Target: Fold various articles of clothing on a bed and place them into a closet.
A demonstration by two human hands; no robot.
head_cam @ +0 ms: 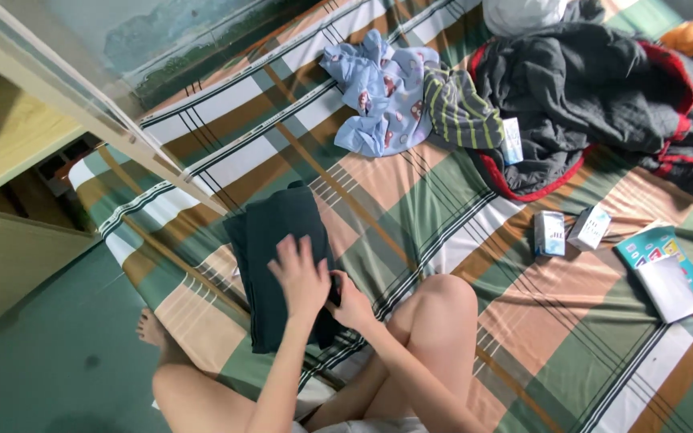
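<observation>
A folded dark green garment (278, 256) lies on the striped bedsheet (411, 208). The left hand (302, 277) presses it flat, fingers spread. The right hand (352, 305) grips its edge, fingers partly hidden behind the left.

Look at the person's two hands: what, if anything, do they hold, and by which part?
The left hand lies flat on the folded dark green cloth garment; the right hand grips its near right edge.
</observation>
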